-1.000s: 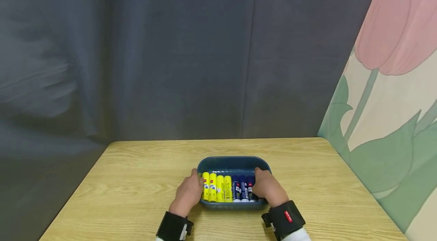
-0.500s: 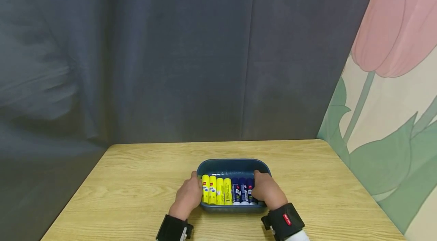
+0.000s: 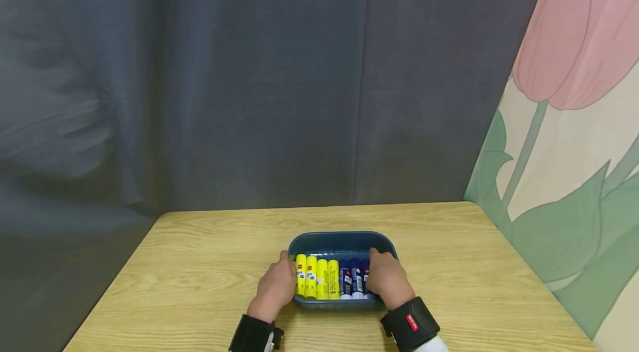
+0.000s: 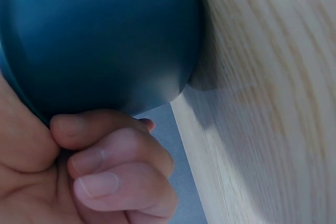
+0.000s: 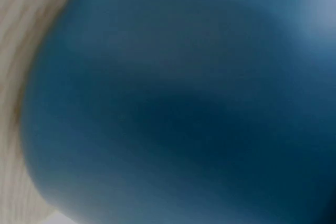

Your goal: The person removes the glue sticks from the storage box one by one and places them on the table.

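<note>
The left hand (image 3: 275, 287) grips the left end of the blue bin (image 3: 339, 305) on the bench (image 3: 199, 263), the right hand (image 3: 390, 280) covers the other, its hold too hidden to tell, so even pressure should keep the yellow glue sticks (image 3: 322, 279) and navy glue sticks (image 3: 356, 277) inside in line.

Blue tray (image 3: 341, 242); yellow tubes (image 3: 311, 277); navy tubes (image 3: 356, 277), white-ended; grained tan table (image 3: 199, 274); slate curtain (image 3: 274, 80); pink-tulip wall (image 3: 564, 147).
</note>
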The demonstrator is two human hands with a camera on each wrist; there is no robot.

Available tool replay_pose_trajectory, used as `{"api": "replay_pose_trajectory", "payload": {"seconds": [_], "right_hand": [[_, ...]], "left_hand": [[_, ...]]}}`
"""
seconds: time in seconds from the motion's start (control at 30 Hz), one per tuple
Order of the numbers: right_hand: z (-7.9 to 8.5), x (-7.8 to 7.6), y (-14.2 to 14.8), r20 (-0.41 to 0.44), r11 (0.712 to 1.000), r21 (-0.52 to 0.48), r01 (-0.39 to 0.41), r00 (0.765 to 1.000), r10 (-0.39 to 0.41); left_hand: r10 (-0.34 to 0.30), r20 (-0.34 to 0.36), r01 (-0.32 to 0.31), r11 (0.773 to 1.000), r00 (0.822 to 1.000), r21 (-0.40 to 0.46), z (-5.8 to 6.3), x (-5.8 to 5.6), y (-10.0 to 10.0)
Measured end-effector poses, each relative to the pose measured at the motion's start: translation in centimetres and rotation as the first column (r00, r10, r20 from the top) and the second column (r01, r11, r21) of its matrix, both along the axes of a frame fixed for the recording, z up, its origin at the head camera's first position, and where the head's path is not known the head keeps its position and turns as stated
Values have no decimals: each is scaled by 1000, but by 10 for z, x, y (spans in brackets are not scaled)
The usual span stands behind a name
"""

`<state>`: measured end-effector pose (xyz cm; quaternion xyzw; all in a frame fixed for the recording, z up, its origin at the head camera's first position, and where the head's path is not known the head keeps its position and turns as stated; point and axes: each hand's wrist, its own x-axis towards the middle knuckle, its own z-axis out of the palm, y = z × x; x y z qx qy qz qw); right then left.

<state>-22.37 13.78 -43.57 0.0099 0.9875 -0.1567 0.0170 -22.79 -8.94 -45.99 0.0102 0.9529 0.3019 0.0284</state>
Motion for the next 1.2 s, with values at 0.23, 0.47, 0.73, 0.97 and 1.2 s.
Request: {"api": "replay_pose_trajectory", "payload": {"seconds": [0.23, 0.47, 0.73, 0.97, 1.2], "right_hand": [[-1, 0, -2, -28, 1000, 18, 4, 1000, -3], [0, -2, -5, -34, 1000, 14, -12, 999, 12], [-1, -4, -3, 40, 1000, -22, 1, 999, 0], [-4, -3, -2, 48, 999, -31, -6, 999, 7], [-4, -3, -2, 45, 999, -33, -18, 999, 20]], "left_hand": [[4, 3, -4, 1000, 1000, 22, 0, 2, -2], [1, -12, 0, 1000, 1000, 10, 5, 1, -3], [-3, -7, 3, 1000, 1000, -3, 9, 5, -4], [0, -5, -1, 1000, 1000, -10, 8, 5, -4], [12, -6, -13, 1000, 1000, -19, 5, 3, -4]]}}
